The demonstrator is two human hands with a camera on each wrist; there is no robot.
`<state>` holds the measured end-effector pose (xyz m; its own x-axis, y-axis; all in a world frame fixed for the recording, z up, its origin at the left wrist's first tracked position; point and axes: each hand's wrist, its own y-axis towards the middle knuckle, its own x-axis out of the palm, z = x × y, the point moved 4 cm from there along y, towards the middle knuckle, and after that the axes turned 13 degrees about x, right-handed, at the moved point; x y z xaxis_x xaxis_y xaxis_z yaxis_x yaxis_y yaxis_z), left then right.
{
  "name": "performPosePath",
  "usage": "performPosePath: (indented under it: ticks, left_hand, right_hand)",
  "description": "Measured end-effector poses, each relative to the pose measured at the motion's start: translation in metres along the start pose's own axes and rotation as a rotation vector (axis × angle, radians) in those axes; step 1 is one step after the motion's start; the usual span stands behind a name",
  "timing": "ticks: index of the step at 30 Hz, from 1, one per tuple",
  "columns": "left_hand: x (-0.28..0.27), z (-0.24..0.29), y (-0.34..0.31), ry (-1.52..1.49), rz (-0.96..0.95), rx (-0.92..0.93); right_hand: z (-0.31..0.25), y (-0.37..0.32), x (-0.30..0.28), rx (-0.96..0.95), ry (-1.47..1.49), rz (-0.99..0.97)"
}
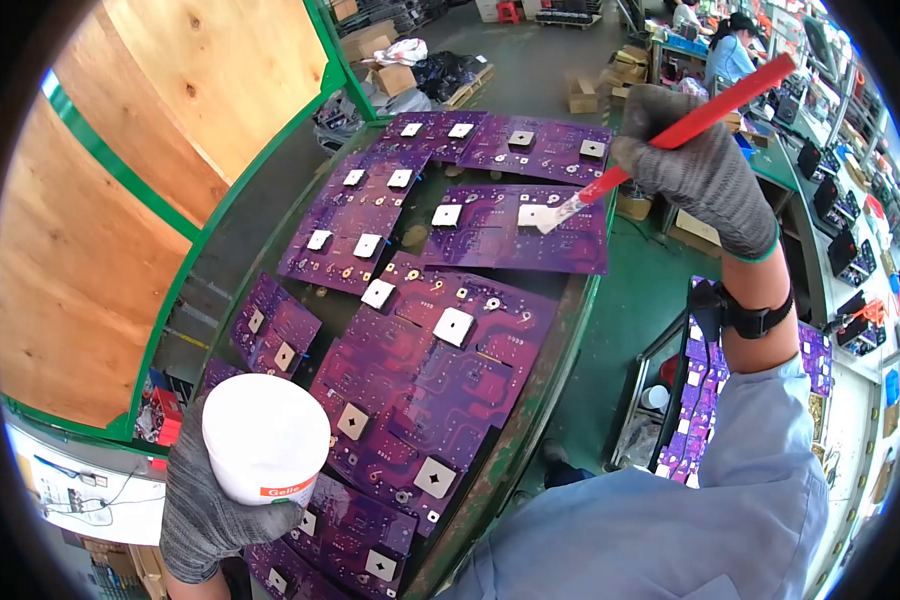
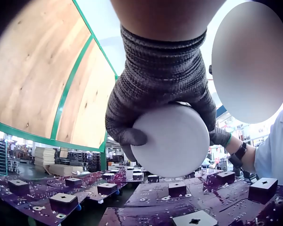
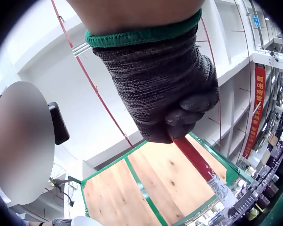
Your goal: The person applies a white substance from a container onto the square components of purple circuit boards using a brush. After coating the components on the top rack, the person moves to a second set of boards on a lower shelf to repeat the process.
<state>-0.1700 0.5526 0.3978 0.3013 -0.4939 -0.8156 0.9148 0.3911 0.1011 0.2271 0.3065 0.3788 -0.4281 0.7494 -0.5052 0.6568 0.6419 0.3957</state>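
My gloved left hand (image 1: 202,515) grips a white plastic tub (image 1: 265,435) above the near-left circuit boards, its label partly hidden by the thumb. In the left wrist view, the tub's round pale bottom (image 2: 172,141) shows under the curled fingers. My gloved right hand (image 1: 695,165) holds a red-handled brush (image 1: 735,98), fingers wrapped round the handle. White-coated bristles (image 1: 567,209) point down to a white-topped square block (image 1: 532,216) on a purple circuit board (image 1: 490,250) and overlap it. The right wrist view shows the same brush (image 3: 193,157) slanting down from the fist.
Several more purple boards (image 1: 420,390) with square blocks cover the green-edged table (image 1: 550,375). A wooden panel in a green frame (image 1: 160,130) stands at the left. A rack of boards (image 1: 705,390) is beside me at the right; a person (image 1: 732,55) sits at a far workbench.
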Motion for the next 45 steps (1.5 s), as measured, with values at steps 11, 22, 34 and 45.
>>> performPosePath:
  ticks: [11, 22, 34, 45]
  left_hand:
    - [-0.004, 0.004, -0.009, 0.083, -0.020, 0.029]
    - [0.000, 0.020, -0.005, 0.160, 0.020, 0.144]
    - [0.009, 0.036, 0.008, 0.138, 0.024, 0.221]
    - [0.020, 0.052, 0.021, 0.036, -0.033, 0.190]
  right_hand:
    - [0.016, 0.004, -0.008, 0.092, 0.021, 0.080]
    - [0.012, -0.013, -0.002, 0.106, 0.145, 0.058]
    - [-0.064, -0.065, 0.014, -0.388, 0.545, 0.006]
    - [-0.123, -0.073, 0.100, -0.945, -0.080, -0.377]
